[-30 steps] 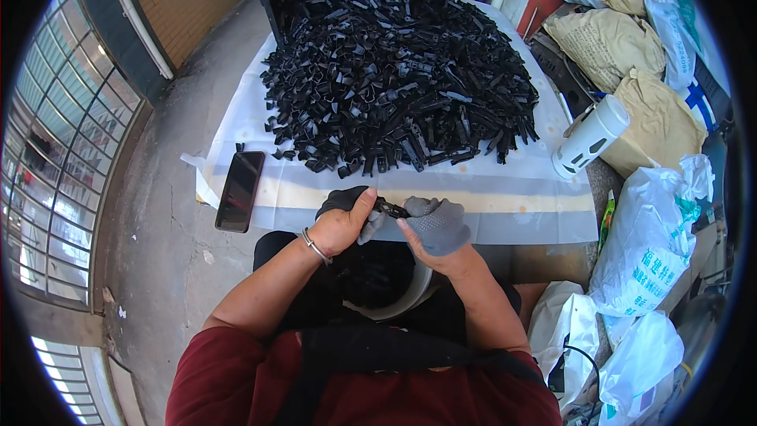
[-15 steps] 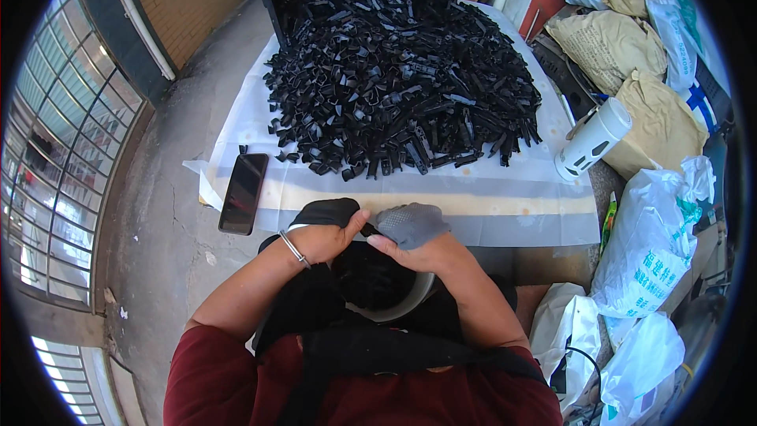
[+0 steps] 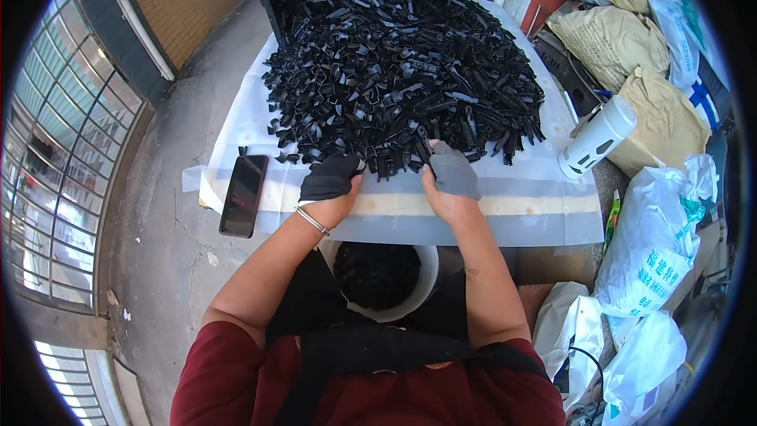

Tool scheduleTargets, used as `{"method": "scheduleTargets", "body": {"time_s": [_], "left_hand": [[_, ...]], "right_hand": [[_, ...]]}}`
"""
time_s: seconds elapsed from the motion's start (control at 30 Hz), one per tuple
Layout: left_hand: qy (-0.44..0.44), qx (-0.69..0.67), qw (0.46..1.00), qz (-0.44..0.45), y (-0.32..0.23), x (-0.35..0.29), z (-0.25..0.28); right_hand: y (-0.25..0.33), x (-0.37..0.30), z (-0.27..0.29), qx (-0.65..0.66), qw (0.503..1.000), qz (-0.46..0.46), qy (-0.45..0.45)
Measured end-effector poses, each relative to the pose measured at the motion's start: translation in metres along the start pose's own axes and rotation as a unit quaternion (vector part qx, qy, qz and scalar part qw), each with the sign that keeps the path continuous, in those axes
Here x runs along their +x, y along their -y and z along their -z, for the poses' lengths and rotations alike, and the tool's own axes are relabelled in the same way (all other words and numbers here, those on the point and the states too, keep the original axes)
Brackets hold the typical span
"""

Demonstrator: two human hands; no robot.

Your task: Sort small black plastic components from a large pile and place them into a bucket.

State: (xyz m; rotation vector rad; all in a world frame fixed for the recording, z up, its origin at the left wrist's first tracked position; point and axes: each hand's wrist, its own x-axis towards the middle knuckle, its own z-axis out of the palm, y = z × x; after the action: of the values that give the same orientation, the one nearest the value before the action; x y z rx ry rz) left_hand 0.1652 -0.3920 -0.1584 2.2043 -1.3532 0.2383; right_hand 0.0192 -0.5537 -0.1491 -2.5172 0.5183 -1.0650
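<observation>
Fingers: right hand [image 3: 452,172] in a grey fingerless glove, thumb and fingertips about a long black strip-like piece [image 3: 424,144]; cannot tell if gripped. Left hand [image 3: 331,180], black fingerless glove, curled narrow at the pile's front; any hold hidden.
Pile: glossy black narrow and bent pieces [image 3: 394,87], heaped from the surface's middle to its far edge, on a pale grey-and-white sheet [image 3: 520,225].
Handling: probably light, stiff plastic, slightly slick; thin ends may snap. Best pinched by the long sides, near end, eased from tangled neighbours.
Forearms: both reach forward over the near edge, elbows bent outward, hands apart, backs up.
Near left corner: flat black phone [image 3: 243,196].
Right edge: white cylindrical bottle [image 3: 598,138].
</observation>
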Motion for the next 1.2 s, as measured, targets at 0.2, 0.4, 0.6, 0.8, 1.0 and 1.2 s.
{"method": "scheduleTargets", "body": {"time_s": [0.2, 0.4, 0.6, 0.8, 1.0, 1.2], "left_hand": [[0.003, -0.088, 0.996, 0.033, 0.014, 0.007, -0.001], [-0.001, -0.084, 0.993, 0.08, 0.002, 0.011, 0.006], [0.015, -0.267, 0.95, 0.163, -0.001, 0.005, 0.009], [0.202, -0.236, 0.951, 0.006, -0.029, -0.018, 0.034], [0.391, -0.275, 0.878, 0.035, -0.039, -0.022, 0.055], [0.317, -0.373, 0.795, 0.357, -0.027, -0.06, 0.012]], "right_hand": [[-0.006, -0.026, 0.024, -0.112, 0.989, 0.018, 0.098], [0.009, -0.023, 0.032, -0.188, 0.963, -0.011, 0.192], [0.031, -0.028, 0.021, 0.022, 0.99, 0.0, 0.14], [0.046, -0.033, 0.02, 0.203, 0.947, 0.084, 0.233], [0.046, -0.039, 0.023, 0.285, 0.902, 0.07, 0.315], [0.061, -0.044, 0.009, 0.21, 0.956, -0.01, 0.203]]}}
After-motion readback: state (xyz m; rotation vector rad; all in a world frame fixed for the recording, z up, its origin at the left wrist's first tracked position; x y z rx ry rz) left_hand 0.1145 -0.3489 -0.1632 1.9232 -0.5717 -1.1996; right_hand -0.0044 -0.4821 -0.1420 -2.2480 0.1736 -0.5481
